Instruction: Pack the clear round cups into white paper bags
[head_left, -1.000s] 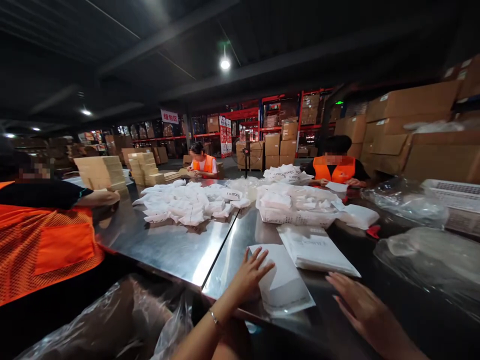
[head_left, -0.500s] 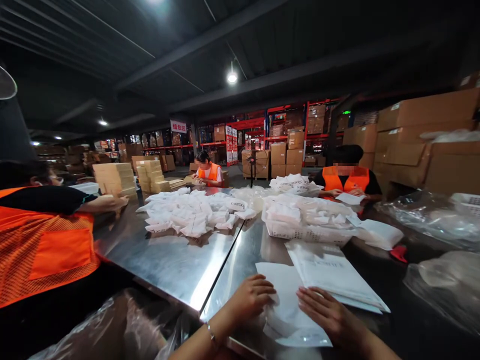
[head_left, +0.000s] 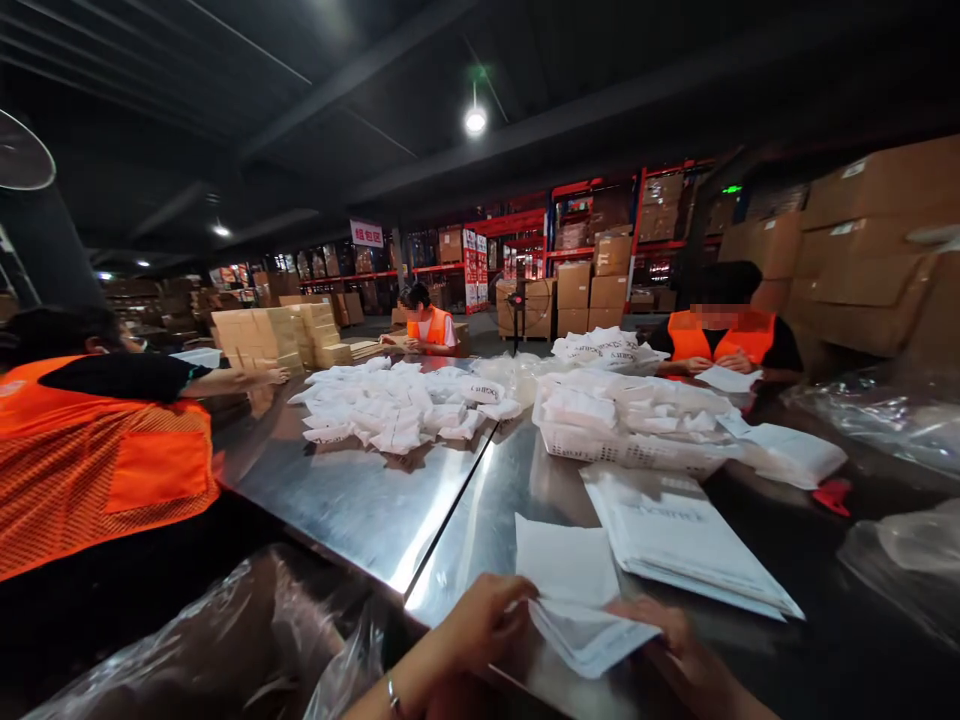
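A white mailer bag (head_left: pixel 568 565) lies at the table's near edge, its near end folded up over the rest. My left hand (head_left: pixel 495 612) pinches the left side of that fold, fingers curled. On the right side, my right hand (head_left: pixel 664 632) grips the folded edge, with part of its fingers hidden behind the bag. A flat stack of white mailer bags (head_left: pixel 686 540) with printed lettering rests just beyond, to the right. Farther back, a white perforated basket (head_left: pixel 626 450) is heaped with filled white packets.
A pile of filled packets (head_left: pixel 405 400) covers the left part of the metal table (head_left: pixel 352 510). Clear plastic sheeting (head_left: pixel 907 560) lies at the right. One worker in an orange vest (head_left: pixel 161 465) is at the left; two more sit across. Below hangs a plastic-lined container (head_left: pixel 225 650).
The near end of the bag has been lifted and folded away from me. My hands went from lying on the bag to gripping its fold. The view has shifted slightly.
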